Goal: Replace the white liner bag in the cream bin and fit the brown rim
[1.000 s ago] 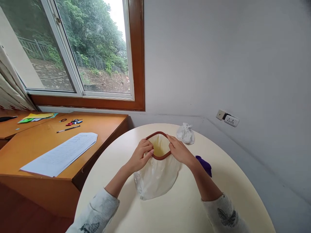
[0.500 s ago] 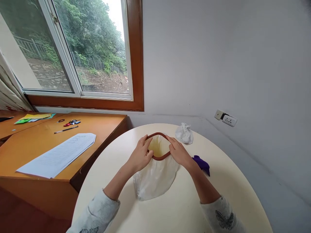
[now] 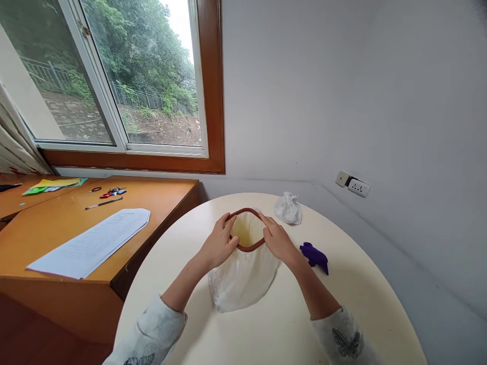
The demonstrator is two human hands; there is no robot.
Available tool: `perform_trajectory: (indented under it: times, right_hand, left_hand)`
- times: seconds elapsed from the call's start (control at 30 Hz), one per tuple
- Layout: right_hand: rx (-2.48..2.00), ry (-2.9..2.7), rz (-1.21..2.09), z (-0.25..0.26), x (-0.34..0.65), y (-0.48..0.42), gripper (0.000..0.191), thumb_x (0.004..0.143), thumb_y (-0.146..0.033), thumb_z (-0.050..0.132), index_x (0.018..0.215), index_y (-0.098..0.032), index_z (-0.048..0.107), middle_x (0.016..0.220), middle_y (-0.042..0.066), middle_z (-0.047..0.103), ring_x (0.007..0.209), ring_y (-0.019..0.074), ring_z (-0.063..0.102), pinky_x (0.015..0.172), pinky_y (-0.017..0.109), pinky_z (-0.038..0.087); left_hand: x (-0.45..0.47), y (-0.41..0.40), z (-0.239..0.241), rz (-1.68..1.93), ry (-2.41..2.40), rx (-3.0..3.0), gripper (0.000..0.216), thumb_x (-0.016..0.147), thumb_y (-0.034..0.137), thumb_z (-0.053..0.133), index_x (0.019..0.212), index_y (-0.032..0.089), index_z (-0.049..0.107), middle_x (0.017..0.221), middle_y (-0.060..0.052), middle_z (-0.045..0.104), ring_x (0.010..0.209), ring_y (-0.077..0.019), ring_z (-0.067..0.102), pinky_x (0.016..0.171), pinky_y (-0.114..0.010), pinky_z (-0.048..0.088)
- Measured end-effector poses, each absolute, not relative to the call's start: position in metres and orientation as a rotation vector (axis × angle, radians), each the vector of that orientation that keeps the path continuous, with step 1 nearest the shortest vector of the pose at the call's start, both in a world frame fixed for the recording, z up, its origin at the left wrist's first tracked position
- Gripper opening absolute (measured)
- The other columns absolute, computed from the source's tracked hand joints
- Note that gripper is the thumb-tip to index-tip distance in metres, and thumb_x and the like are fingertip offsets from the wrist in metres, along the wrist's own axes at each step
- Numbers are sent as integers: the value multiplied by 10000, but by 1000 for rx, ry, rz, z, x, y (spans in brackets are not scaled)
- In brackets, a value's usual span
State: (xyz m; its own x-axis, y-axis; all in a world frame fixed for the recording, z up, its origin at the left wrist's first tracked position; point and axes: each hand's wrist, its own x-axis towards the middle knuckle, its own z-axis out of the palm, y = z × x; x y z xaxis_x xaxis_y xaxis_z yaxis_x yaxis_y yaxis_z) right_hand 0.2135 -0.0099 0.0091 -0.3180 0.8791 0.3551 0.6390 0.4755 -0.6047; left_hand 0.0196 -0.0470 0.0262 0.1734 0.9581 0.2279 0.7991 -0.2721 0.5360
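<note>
A trash can with a brown rim (image 3: pixel 249 249) stands near the middle of the round table, its mouth facing me and its inside yellowish. A whitish plastic bag (image 3: pixel 245 284) hangs loosely around its outside, below the rim. My left hand (image 3: pixel 219 240) grips the rim's left side, thumb at the near edge and fingers along the far edge. On the right side, my right hand (image 3: pixel 279 237) holds the rim in the same way. What lies deep inside the can is hard to make out.
Behind my right hand lies a crumpled white plastic bag (image 3: pixel 288 208). A purple cloth-like bundle (image 3: pixel 315 256) rests beside my right forearm on the cream table (image 3: pixel 274 337). The wooden desk (image 3: pixel 171 195) at left holds paper sheets (image 3: pixel 93 243), a pen (image 3: pixel 104 203) and keys (image 3: pixel 113 192).
Both hands stay on the brown rim with almost no movement. The right forearm has shifted slightly left, so more of the purple bundle shows.
</note>
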Motion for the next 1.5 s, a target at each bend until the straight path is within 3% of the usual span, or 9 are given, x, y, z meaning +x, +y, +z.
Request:
perform_trajectory:
  times: [0.17, 0.37, 0.53, 0.63, 0.8, 0.9, 1.0, 1.17, 1.5]
  right_hand:
    - [-1269, -2085, 423, 12, 213, -10, 521, 840, -128, 234, 1343, -131, 370, 1348, 93, 437, 1236, 178, 390, 1023, 360, 302]
    - [-1256, -2184, 202, 23, 207, -24, 489, 909, -344, 286, 1373, -192, 316, 1451, 53, 280, 1341, 203, 203, 1078, 460, 149]
    - [-1239, -2165, 154, 14, 196, -30, 442, 926, -283, 215, 1179, -209, 570, 1344, 44, 455, 1294, 202, 299, 1066, 436, 202]
    - [-1185, -2127, 157, 12, 195, -30, 425, 924, -278, 235, 1179, -214, 570, 1316, 42, 486, 1272, 198, 334, 1064, 427, 218]
    - [-1073, -1984, 228, 7, 214, -31, 445, 928, -307, 254, 1356, -219, 339, 1404, 34, 369, 1304, 151, 289, 1068, 366, 254]
    - [-1207, -1916, 147, -14, 248, -26, 417, 909, -269, 293, 1297, -186, 419, 1353, 66, 430, 1266, 153, 348, 1049, 344, 289]
    - [-1515, -1947, 37, -47, 294, -19, 447, 847, -187, 344, 1282, -143, 436, 1343, 117, 433, 1255, 216, 368, 1020, 417, 307]
    - [-1823, -1962, 44, -93, 353, -19, 516, 808, -199, 416, 1321, -159, 383, 1317, 118, 463, 1222, 230, 415, 978, 397, 347]
    - [-1796, -1977, -1, -106, 353, -49, 341, 819, -160, 381, 1111, -173, 557, 1141, 110, 563, 1038, 242, 515, 864, 374, 395]
  left_hand:
    - [19, -47, 27, 752, 1684, 2210, 544, 832, 240, 358, 1364, 151, 290, 1455, -153, 191, 1336, -305, 199, 1031, -494, 299]
    - [26, -49, 28, 852, 1727, 2421, 477, 878, 372, 375, 1310, 170, 374, 1447, -133, 238, 1346, -309, 153, 1074, -557, 151]
    - [29, -48, 15, 991, 1604, 2345, 368, 905, 307, 314, 1201, 187, 496, 1378, -103, 345, 1317, -261, 214, 1059, -511, 264]
    - [29, -46, 11, 1058, 1568, 2304, 342, 896, 286, 328, 1165, 206, 523, 1368, -88, 345, 1313, -265, 210, 1057, -532, 257]
    - [27, -50, 15, 1076, 1510, 2234, 343, 906, 366, 337, 1207, 276, 475, 1423, -50, 247, 1345, -256, 147, 1072, -525, 231]
    - [21, -55, 16, 1037, 1432, 2150, 389, 904, 415, 336, 1272, 304, 392, 1481, -36, 94, 1370, -256, 66, 1053, -499, 286]
    - [12, -56, 15, 1000, 1347, 2120, 423, 884, 437, 386, 1289, 321, 361, 1494, -26, 27, 1374, -268, 50, 1050, -492, 290]
    - [-1, -51, 15, 960, 1297, 2151, 451, 839, 437, 482, 1268, 335, 390, 1480, -34, 112, 1362, -287, 123, 1052, -501, 280]
    - [-29, -50, 26, 865, 1326, 2398, 345, 862, 419, 440, 1179, 297, 505, 1351, -63, 351, 1237, -266, 380, 975, -440, 399]
